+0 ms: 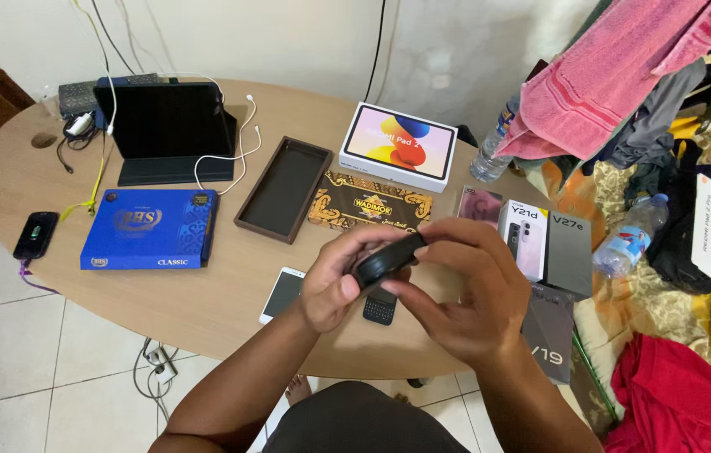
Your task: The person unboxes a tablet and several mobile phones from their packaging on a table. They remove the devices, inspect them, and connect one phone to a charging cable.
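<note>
Two hands at lower centre of frame: left hand (334,285) and right hand (464,289) both clasp one small black device (387,262) above the table (230,285); handling appears midway, nothing set down.

Both bare forearms rise from the bottom of the view and converge above the near edge of the tabletop (204,310). Left hand (340,281): wrist bent inward, palm turned toward the right hand, thumb pointing up and to the right, fingers (372,239) curled over the top of a dark object (386,261). Right hand (464,289): back of the hand toward the camera, knuckles raised, fingers bent down and leftward, tips meeting the same object. Both hands are closed on it, close together, thumbs nearly touching. Both hands are held clear above the tabletop surface.
</note>
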